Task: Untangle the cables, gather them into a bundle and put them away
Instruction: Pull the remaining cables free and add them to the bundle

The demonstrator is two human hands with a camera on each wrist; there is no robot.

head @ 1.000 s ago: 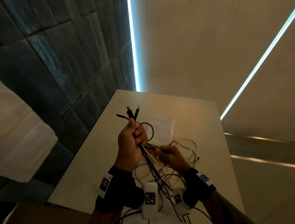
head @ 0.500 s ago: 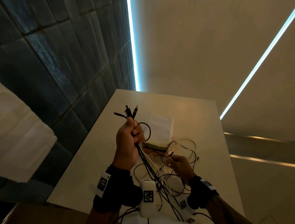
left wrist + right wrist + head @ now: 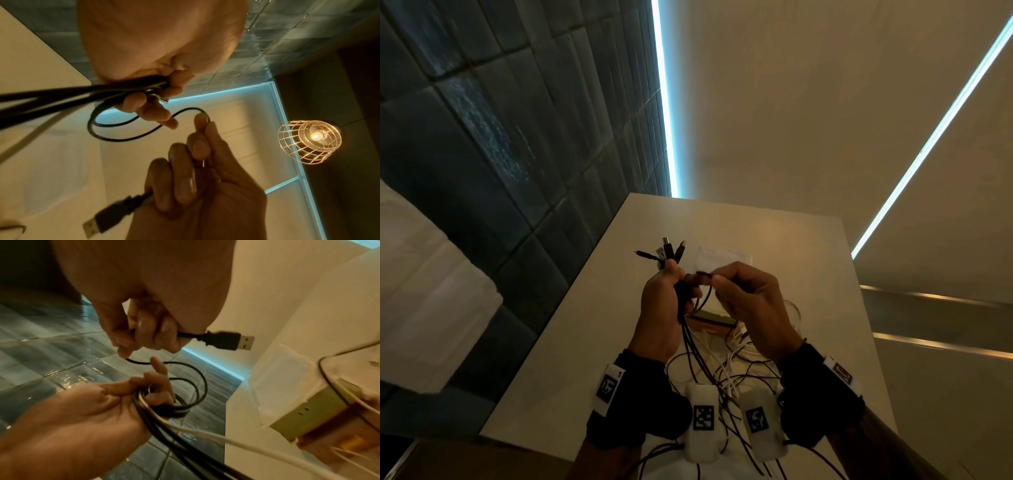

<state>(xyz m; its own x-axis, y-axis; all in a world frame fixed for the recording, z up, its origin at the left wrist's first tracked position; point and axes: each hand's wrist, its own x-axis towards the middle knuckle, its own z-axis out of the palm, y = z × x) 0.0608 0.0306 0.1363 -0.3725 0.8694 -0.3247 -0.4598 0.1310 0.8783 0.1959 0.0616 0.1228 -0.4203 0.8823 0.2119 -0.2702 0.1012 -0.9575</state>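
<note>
My left hand (image 3: pixel 677 284) is raised above the table and grips a bundle of black cables (image 3: pixel 148 405). Several plugs (image 3: pixel 671 250) stick up out of its fist. The cables hang down from the fist into a loose tangle (image 3: pixel 709 370) on the table, with white cables mixed in. Right beside it, my right hand (image 3: pixel 717 279) grips one black cable just behind its USB plug (image 3: pixel 226 339). That cable loops (image 3: pixel 123 129) across to the left hand's bundle.
The white table (image 3: pixel 791 240) ends at a dark tiled wall (image 3: pixel 517 137) on the left. A flat box (image 3: pixel 709 320) with a white pouch (image 3: pixel 722 260) on it lies under the hands. A caged lamp (image 3: pixel 310 141) glows overhead.
My right hand has risen from the tangle on the table to beside my left hand, bringing a black USB cable end with it. The left hand has stayed raised with its bundle.
</note>
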